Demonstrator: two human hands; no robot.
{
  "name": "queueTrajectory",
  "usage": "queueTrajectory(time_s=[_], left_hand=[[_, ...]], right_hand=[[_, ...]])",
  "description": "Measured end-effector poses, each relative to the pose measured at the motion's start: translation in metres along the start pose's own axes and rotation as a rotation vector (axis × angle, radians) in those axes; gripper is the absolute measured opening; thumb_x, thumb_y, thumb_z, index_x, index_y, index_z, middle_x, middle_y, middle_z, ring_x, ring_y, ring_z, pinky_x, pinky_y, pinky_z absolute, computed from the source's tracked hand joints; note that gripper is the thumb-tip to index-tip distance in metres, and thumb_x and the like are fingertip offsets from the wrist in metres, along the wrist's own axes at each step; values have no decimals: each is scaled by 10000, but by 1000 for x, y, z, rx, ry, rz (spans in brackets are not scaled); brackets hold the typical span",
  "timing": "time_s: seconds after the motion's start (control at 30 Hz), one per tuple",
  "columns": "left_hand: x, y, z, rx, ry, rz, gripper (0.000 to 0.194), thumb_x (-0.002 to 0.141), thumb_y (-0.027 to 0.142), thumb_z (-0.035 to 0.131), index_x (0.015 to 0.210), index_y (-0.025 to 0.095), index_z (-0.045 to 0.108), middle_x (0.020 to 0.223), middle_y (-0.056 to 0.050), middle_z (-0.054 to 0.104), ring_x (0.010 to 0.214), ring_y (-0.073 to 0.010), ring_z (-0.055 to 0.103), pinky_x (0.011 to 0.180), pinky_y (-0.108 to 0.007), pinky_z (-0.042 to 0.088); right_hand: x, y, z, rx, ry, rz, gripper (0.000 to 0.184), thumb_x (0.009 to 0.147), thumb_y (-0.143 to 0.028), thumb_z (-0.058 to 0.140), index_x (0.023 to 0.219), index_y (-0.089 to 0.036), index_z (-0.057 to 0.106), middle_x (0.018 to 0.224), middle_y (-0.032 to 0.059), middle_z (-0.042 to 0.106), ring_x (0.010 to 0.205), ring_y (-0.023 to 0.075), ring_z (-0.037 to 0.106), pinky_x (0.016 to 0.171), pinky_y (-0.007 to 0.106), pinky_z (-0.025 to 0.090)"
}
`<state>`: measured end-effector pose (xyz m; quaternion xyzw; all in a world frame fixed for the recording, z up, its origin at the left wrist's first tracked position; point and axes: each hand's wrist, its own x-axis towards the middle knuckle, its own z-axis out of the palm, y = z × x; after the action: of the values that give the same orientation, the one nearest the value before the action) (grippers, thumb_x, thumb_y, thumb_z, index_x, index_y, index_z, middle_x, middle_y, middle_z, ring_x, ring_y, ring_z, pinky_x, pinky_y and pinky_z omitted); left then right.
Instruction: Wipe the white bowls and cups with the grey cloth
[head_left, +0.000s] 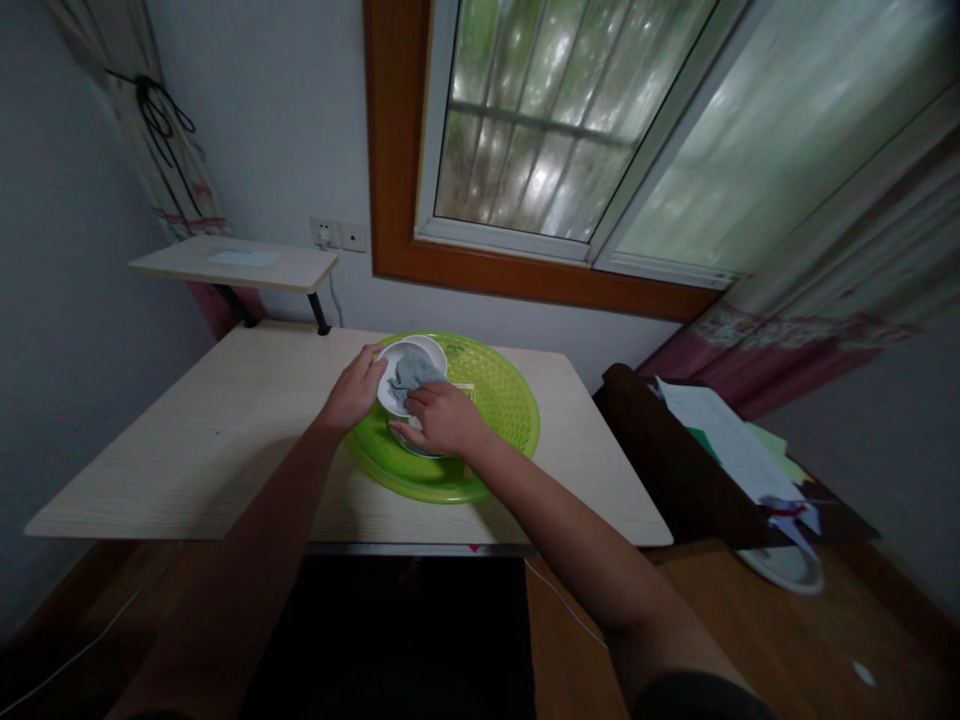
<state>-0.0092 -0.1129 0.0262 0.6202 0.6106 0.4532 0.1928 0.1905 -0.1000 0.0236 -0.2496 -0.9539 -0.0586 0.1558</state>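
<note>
Evidently mid-wipe: two bare hands worked over a round green tray (510, 425) on a pale desk (262, 440), w/ a white bowl (386, 393) held tilted above the tray's L half. The L hand (354, 392) had its fingers part-closed on the bowl's L rim, thumb toward the inner wall, so the grip looked firm. The R hand (446, 418) lay palm-down at the bowl's R side; its fingers were bent onto a grey cloth (416, 372), which was bunched inside the bowl and partly over its R edge. The R thumb stood apart below; whether the R fingers pinched the cloth or only pressed it couldn't be told.

Progress (judged): wiping of this bowl was prob. under way, not finished, since cloth & fingers were at its inner wall and the bowl hadn't been set down. A 2nd white bowl (435, 350) showed just behind it, and the rim of another white dish (412, 448) below, partly hidden by the R hand. Neither was in the fingers' grip as far as could be seen; whether they'd been wiped or were left to do couldn't be told. A small pale-yellow item (466, 388), unidentified, sat beside the R hand in the tray.

Surroundings: a raised shelf (232, 262) w/ a sheet of paper (244, 258) at the desk's far L corner; a window (547, 120) beyond; papers (720, 440) on dark furniture (667, 465) to the R.
</note>
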Motion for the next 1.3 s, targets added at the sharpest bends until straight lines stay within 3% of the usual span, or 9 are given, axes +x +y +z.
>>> queueTrajectory(time_s=[0.2,0.3,0.4,0.57,0.77,0.97,1.13,1.3], left_hand=[[1,-6,3,1,11,75,444,983,447,356,1309,207,537,1284,-110,639,1144,-241,599,1063,-429,441],[1,-6,3,0,25,88,442,989,439,343,1322,215,529,1308,-105,627,1175,-235,587,1081,-430,431],[0,-5,2,14,21,94,443,990,437,344,1321,209,529,1323,-110,617,1202,-238,575,1097,-434,421],[0,-2,1,18,3,94,443,985,427,359,1320,194,532,1312,-119,625,1203,-244,580,1098,-432,426],[0,-1,1,12,3,60,434,987,431,354,1311,210,541,1297,-107,637,1181,-240,597,1080,-415,442],[1,-5,3,51,4,72,446,989,433,343,1319,192,522,1325,-128,605,1248,-252,556,1132,-441,395],[2,-8,5,59,-3,117,444,989,424,339,1323,192,517,1336,-131,592,1280,-250,532,1148,-450,381],[3,-8,4,59,8,115,444,988,425,347,1331,196,511,1322,-131,598,1271,-253,535,1141,-458,388]], right_hand=[[-5,5,-3,348,-17,-118,555,1021,-515,431,1408,-137,553,1356,112,657,1224,229,627,1077,353,454],[-6,7,-3,430,-6,-129,573,1028,-516,414,1451,-141,506,1430,118,603,1301,225,583,1107,353,432],[-4,6,-2,378,-34,-85,529,1052,-491,358,1402,-149,560,1380,112,642,1256,225,613,1077,356,449],[0,6,1,130,-23,21,528,1062,-488,326,1124,-156,732,1136,111,748,1105,236,666,1064,415,442],[-2,9,4,-66,124,78,588,1029,-554,381,1190,-96,713,1326,177,656,1314,282,542,1195,463,312],[-3,4,-2,70,-42,0,521,1047,-506,369,1169,-143,722,1141,123,747,1091,247,668,993,398,475],[-5,2,-6,333,-49,-66,502,1064,-444,345,1423,-160,552,1340,117,670,1170,220,662,1019,360,477],[-7,6,-6,405,-48,-60,481,1059,-442,369,1420,-189,559,1371,101,653,1214,218,646,1030,360,479]])
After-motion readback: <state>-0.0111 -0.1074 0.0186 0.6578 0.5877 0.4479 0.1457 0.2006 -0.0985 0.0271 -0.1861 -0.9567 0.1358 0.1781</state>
